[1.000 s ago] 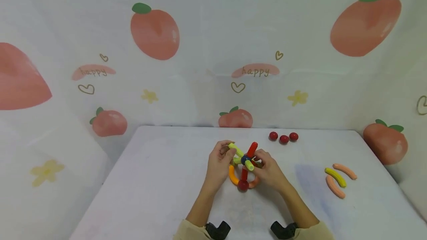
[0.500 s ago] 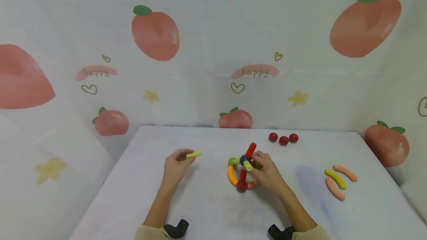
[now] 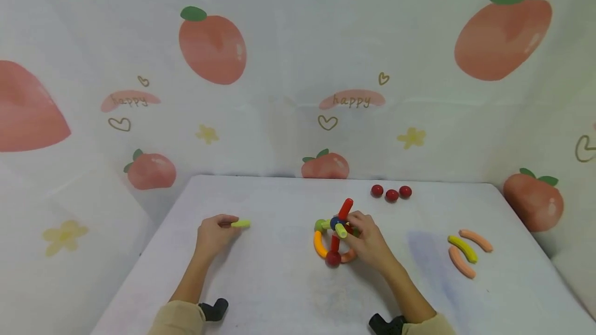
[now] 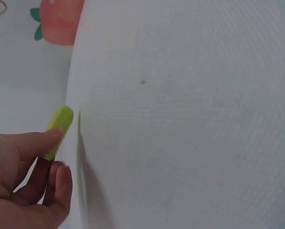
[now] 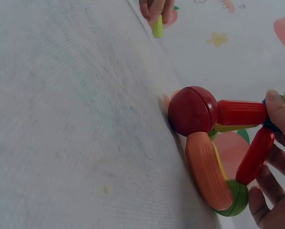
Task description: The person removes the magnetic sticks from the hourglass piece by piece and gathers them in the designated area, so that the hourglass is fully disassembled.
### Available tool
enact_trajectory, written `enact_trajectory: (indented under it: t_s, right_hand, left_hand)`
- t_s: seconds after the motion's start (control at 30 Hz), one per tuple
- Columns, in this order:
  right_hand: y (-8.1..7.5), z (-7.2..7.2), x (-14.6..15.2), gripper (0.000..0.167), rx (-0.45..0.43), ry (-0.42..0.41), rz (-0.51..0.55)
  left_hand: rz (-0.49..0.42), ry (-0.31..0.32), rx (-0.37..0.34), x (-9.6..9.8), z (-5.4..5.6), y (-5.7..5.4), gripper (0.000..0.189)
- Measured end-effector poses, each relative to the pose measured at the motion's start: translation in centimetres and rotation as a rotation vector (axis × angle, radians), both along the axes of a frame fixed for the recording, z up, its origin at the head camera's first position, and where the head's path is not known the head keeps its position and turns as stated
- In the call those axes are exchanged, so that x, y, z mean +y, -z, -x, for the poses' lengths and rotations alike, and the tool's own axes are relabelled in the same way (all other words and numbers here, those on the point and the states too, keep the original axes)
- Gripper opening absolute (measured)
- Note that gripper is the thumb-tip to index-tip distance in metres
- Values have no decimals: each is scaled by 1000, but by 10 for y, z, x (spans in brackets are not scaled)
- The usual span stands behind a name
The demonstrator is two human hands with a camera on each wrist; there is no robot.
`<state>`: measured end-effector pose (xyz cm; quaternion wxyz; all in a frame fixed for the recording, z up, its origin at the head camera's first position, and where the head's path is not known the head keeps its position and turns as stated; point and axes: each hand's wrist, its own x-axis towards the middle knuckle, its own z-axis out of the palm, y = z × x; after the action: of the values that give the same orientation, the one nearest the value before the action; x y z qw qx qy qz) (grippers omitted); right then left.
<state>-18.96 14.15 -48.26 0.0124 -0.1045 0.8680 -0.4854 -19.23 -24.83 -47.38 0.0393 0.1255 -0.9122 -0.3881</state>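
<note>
1. Now, a fruit-printed cloth [image 3: 288, 40] hangs behind the white tabletop [image 3: 279, 293].
2. The ball-and-rod frame [image 3: 335, 243] stands near the tabletop's middle, with a straight red rod [image 3: 345, 209] slanting up from its blue ball [image 3: 336, 223].
3. The right hand [image 3: 367, 238] has its grip closed in, thumb and fingers holding the frame at the blue ball.
4. The left hand [image 3: 214, 234] is well to the left, its grip narrowed to a pinch on the light-green rod [image 3: 240, 224].
5. Two pink curved rods [image 3: 462, 261] and a yellow curved rod [image 3: 463, 248] lie on the right, untouched.
6. The light-green rod, beside the blue ball a second ago, is now well apart from the frame; I judge this leaves it separate, with the right hand alone steadying the build.
7. Smallest, three red balls [image 3: 392, 195] sit near the far edge.
</note>
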Motion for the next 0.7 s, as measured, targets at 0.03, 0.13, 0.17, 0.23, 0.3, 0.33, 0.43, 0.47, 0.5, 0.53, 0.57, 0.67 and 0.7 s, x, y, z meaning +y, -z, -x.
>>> enact_trajectory:
  t_s: [0.03, 0.13, 0.17, 0.23, 0.3, 0.33, 0.43, 0.47, 0.5, 0.53, 0.57, 0.67, 0.7]
  right_hand:
    - [0, 0, 0, 32, -1, 3, -1]
    - [-1, 0, -2, 32, -11, 15, -1]
    - [-1, 0, -1, 32, -14, 20, -3]
    - [-1, -1, -2, 32, -21, 28, -9]
    - [-2, -2, -2, 32, -27, 33, -11]
    - [-2, -2, -2, 33, -31, 35, -13]
    - [-2, -2, -2, 34, -35, 38, -10]
    - [-1, -2, -3, 34, -36, 40, -13]
    - [-1, -2, -3, 34, -35, 41, -14]
    - [-1, -2, -3, 35, -34, 42, -16]
    - [-1, -2, -3, 35, -30, 42, -20]
    - [0, -2, -4, 35, -18, 41, -31]
    - [0, -2, -3, 35, -14, 36, -31]
  left_hand:
    - [13, 8, -1, -1, 1, 1, 29]
    - [50, 29, -10, -2, 1, 3, 29]
    - [64, 38, -10, -2, 1, 2, 29]
    - [70, 41, -11, -1, 0, 0, 30]
    - [54, 42, 5, 3, -2, -3, 31]
    - [36, 47, 19, 6, -3, -6, 32]
    - [-60, 75, 90, 28, -9, -16, 33]
    - [-99, 92, 121, 38, -11, -20, 33]
    - [-134, 112, 152, 50, -14, -25, 32]
    - [-158, 135, 181, 63, -17, -28, 32]
    - [-187, 159, 204, 75, -20, -32, 32]
    - [-270, 238, 253, 113, -28, -38, 31]
    - [-296, 270, 259, 125, -30, -39, 32]
